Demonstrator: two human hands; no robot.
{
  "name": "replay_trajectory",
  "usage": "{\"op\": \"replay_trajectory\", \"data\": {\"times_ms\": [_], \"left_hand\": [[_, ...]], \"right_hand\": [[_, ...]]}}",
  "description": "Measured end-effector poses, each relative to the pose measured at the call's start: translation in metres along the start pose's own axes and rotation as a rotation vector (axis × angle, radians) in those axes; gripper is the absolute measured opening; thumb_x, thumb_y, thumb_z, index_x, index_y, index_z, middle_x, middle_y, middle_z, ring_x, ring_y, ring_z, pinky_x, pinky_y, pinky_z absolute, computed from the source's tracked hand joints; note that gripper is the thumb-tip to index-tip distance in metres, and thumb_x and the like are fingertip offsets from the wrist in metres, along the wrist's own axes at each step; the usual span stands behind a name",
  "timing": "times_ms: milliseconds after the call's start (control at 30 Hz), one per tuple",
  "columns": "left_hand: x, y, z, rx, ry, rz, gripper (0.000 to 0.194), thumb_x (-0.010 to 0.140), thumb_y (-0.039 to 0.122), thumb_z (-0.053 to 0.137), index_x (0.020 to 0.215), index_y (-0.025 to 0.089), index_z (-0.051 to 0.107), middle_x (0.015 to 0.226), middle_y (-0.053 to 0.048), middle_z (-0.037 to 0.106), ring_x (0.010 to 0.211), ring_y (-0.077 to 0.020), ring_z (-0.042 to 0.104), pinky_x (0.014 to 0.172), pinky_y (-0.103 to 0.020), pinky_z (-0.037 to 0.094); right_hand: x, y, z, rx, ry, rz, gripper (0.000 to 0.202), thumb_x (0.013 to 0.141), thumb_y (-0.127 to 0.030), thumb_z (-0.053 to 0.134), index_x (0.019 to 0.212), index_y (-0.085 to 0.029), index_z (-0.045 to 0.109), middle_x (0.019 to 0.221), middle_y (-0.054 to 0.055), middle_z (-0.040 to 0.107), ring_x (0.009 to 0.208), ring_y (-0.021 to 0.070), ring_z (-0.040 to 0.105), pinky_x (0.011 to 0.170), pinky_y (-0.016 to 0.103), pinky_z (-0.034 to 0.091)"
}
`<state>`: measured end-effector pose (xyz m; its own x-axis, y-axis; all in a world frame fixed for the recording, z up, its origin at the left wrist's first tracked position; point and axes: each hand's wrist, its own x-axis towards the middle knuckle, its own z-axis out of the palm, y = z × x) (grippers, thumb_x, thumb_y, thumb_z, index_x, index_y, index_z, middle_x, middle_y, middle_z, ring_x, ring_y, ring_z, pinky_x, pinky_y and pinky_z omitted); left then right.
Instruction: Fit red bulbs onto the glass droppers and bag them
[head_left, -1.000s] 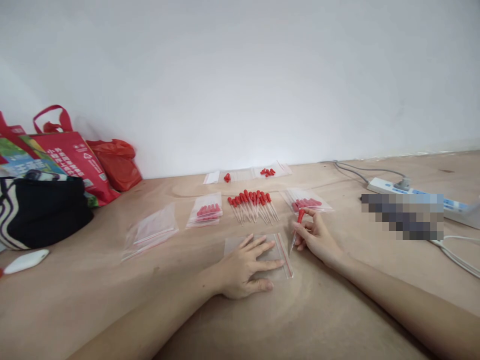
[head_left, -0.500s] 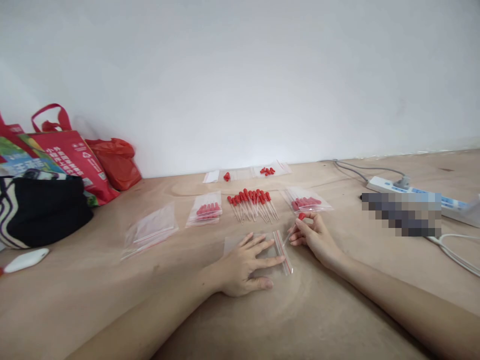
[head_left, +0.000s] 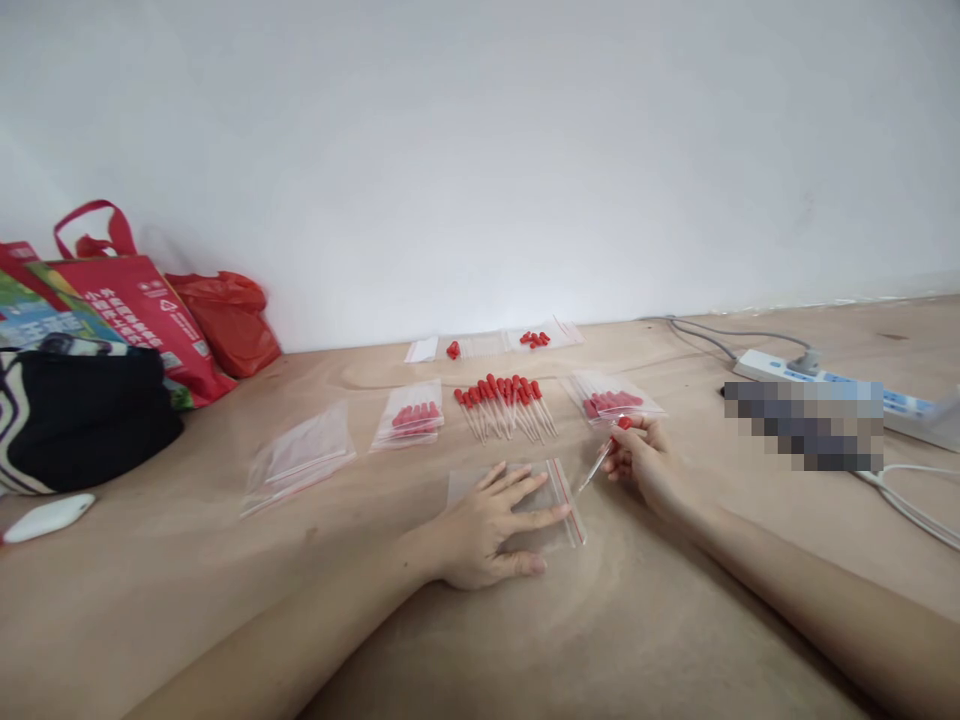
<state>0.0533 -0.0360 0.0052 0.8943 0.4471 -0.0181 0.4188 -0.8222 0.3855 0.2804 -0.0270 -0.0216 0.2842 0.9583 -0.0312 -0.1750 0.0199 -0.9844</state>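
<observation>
My left hand lies flat with its fingers spread, pressing a clear zip-lock bag onto the table. The bag's red-lined seal edge faces right. My right hand pinches a dropper by its red rubber bulb. Its thin clear tube slants down and left, with the tip close to the bag's seal edge; whether it touches the bag I cannot tell. Beyond my hands lies a fan of several red-bulbed droppers. Bags with red bulbs inside rest on either side of it, one at left and one at right.
Flat zip-lock bags lie at left. Farther back are loose red bulbs on a bag near the wall. Red shopping bags, a black cloth pouch and a white object stand left. A power strip with cables sits right.
My right hand has drawn back slightly to the right with the dropper, whose tube now shows more fully. My left hand stays flat on the bag.
</observation>
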Motion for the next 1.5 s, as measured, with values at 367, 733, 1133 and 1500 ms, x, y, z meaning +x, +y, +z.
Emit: {"op": "replay_trajectory", "data": {"times_ms": [367,733,1133,1500], "left_hand": [[0.000,-0.002,0.002,-0.010,0.016,0.005,0.052,0.082,0.050,0.041,0.129,0.035,0.027,0.141,-0.002,0.016,0.129,-0.0283,0.010,0.102,-0.051,0.008],[0.000,-0.001,0.002,0.028,0.005,-0.010,0.057,0.082,0.050,0.039,0.132,0.034,0.019,0.143,-0.003,0.004,0.129,-0.0284,0.006,0.102,-0.051,0.007],[0.000,-0.002,0.005,0.034,0.055,-0.054,0.067,0.080,0.050,0.043,0.135,0.029,0.011,0.142,-0.007,0.010,0.129,-0.0272,0.007,0.102,-0.048,0.012],[-0.020,-0.022,-0.011,-0.053,0.077,-0.134,0.048,0.084,0.042,0.041,0.128,0.025,0.034,0.136,-0.004,0.031,0.125,-0.0215,0.027,0.102,-0.041,0.023]], "right_hand": [[-0.001,0.005,0.002,-0.005,-0.029,-0.026,0.040,0.066,-0.043,0.059,0.085,-0.023,0.029,0.057,-0.006,0.056,0.042,0.0109,0.054,0.039,0.022,0.045],[-0.018,-0.007,0.008,0.180,-0.307,0.210,0.030,0.066,-0.028,0.062,0.076,-0.021,0.035,0.070,-0.001,0.062,0.055,0.0109,0.061,0.052,0.023,0.050],[-0.028,-0.008,0.008,0.002,-0.798,0.238,0.033,0.066,-0.035,0.063,0.077,-0.021,0.035,0.067,-0.006,0.058,0.058,0.0096,0.060,0.053,0.022,0.047],[-0.002,-0.001,-0.005,-0.103,-0.707,0.055,0.031,0.060,-0.031,0.070,0.070,-0.018,0.044,0.062,-0.004,0.060,0.055,0.0067,0.053,0.056,0.021,0.040]]}}
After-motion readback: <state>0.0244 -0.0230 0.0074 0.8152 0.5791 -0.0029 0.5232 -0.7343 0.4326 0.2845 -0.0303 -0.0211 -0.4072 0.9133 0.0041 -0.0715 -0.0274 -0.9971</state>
